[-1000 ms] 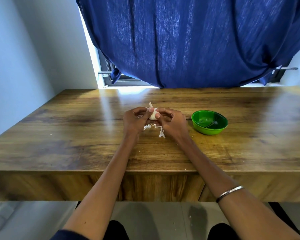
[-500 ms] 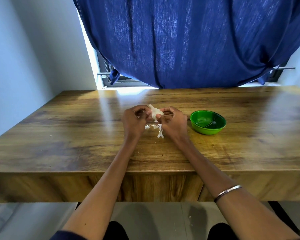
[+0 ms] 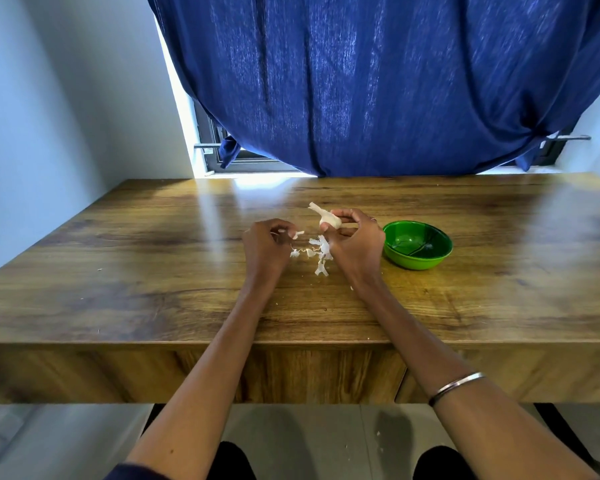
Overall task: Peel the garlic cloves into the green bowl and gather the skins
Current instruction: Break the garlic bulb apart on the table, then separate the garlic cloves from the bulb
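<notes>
Near the middle of the table [image 3: 125, 299], a garlic bulb [image 3: 328, 218] is held above the surface by the right hand [image 3: 355, 244], its pointed stem tip directed up and to the far left. It is gripped between the curled fingers [image 3: 350, 214] above and the thumb below. A small strip of skin [image 3: 298, 233] is pinched at the fingertips of the left hand [image 3: 267, 245], whose other fingers are curled inward. Half a second ago both hands were closed together on the bulb; now they have been drawn apart, the left hand moved to the left with the torn strip and the bulb left in the right hand alone. Between the two hands, a loose heap of skins [image 3: 321, 252] is spread on the table, much where it lay in the earlier frames. Just to the right of the right hand, the green bowl [image 3: 417, 244] is stood on the table, unchanged in place; whether any clove lies in it cannot be told. A metal bangle [image 3: 456, 388] is worn on the right forearm. At the far edge of the table, a blue curtain [image 3: 378, 81] is hung over a window.
</notes>
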`<state>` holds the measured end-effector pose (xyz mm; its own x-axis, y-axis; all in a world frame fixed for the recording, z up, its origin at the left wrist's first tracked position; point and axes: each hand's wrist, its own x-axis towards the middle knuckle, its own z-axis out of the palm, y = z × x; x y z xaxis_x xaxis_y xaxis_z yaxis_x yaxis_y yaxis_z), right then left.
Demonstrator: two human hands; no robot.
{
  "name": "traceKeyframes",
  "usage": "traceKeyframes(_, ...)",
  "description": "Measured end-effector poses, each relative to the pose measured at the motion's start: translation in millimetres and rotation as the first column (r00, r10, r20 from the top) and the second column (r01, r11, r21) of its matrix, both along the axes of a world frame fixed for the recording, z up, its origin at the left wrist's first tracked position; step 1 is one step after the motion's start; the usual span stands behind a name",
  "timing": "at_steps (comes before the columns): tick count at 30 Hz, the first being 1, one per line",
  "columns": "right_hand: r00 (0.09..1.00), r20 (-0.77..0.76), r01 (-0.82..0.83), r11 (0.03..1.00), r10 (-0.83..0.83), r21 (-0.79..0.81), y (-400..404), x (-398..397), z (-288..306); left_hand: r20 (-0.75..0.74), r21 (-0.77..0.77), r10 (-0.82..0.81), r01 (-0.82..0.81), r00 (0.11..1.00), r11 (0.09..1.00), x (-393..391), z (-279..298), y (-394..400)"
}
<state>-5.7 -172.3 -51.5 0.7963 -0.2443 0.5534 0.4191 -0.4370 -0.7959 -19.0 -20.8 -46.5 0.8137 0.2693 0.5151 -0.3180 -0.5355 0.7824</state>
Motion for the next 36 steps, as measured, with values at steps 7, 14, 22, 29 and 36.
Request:
traceKeyframes(7,0.997,0.015,-0.072,0.992,0.074,-0.108,2,-4,3,0.000,-0.168,-0.120,0.118,0.993,0.979,-4,9,-8)
traceKeyframes(14,0.991,0.012,-0.136,0.989,0.137,-0.060,6,-2,-1,-0.018,-0.572,-0.246,0.192,0.969,0.798,-5,11,-7)
traceKeyframes(22,0.981,-0.049,-0.187,0.982,0.186,-0.026,1,-5,0,-0.017,-0.551,-0.250,0.200,0.968,0.810,-6,12,-6)
traceKeyframes(29,0.963,-0.085,-0.256,0.967,0.254,-0.010,2,-10,6,-0.007,-0.450,-0.240,0.211,0.971,0.868,-4,9,-6)
traceKeyframes(36,0.958,-0.132,-0.218,0.944,0.256,0.249,0,-7,7,-0.009,-0.521,-0.190,0.158,0.982,0.839,-4,11,-4)
